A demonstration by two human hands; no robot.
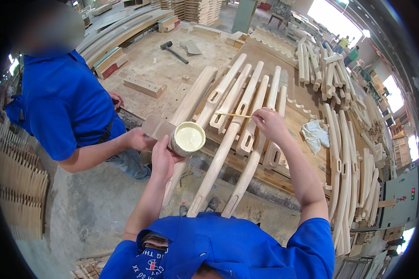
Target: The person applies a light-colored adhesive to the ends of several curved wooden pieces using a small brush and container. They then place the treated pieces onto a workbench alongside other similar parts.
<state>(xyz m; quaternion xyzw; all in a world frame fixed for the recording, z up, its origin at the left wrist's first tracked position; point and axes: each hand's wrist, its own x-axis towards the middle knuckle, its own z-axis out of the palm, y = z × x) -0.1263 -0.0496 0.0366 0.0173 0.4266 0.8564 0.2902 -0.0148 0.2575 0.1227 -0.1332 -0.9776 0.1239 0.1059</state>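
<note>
At 6 o'clock, nearest the camera, sits the person's own blue shirt point(228, 246), both forearms rising from it. The left hand point(162, 157) is just left of centre, its fingers point(168, 145) curled shut around a small round tub point(188, 138) of pale cream glue, which tilts its open mouth toward the camera. The right hand point(271, 124), at about 2 o'clock from the tub, has its fingers pinched closed on a thin stick point(233, 115) that runs level toward 9 o'clock; the stick's far tip lies over the slotted part of a leg point(223, 153). That leg is one of a row of long pale wooden legs lying side by side on the counter point(163, 69), their near ends overhanging its edge toward 6 o'clock and their far ends pointing to 12 o'clock. Each shows an oval slot.

At 3 o'clock from the right hand lies a crumpled white rag point(314, 135), and beyond it, along the right rim, more curved legs point(347, 176) are stacked.

At 9 o'clock stands a co-worker point(65, 107) in a blue shirt, one hand point(137, 138) touching a wooden block point(154, 128) just beside the tub.

Farther off, toward 12 o'clock, a hammer point(172, 50) lies on the counter, well apart from the hands, with a drilled wooden bar point(144, 85) near it. Stacks of planks point(121, 28) fill the far left.
</note>
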